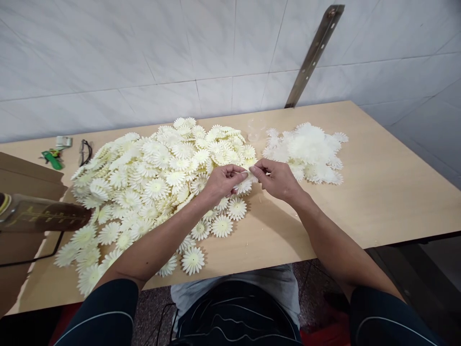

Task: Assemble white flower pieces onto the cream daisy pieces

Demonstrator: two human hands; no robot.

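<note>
A big heap of cream daisy-shaped flower pieces [151, 178] covers the left and middle of the wooden table [389, 182]. A smaller heap of whiter flower pieces [309, 151] lies to the right. My left hand [221, 182] and my right hand [277, 179] meet between the two heaps, both pinched on one flower piece [248, 174] held just above the table. Fingers of both hands are closed on its edges.
A cardboard box [21, 192] stands at the left with a dark tool [43, 214] lying across it. Glasses [85, 151] and a green item [52, 157] lie at the far left. A metal bar [315, 53] leans on the tiled wall. A clear cup [255, 129] sits behind the heaps.
</note>
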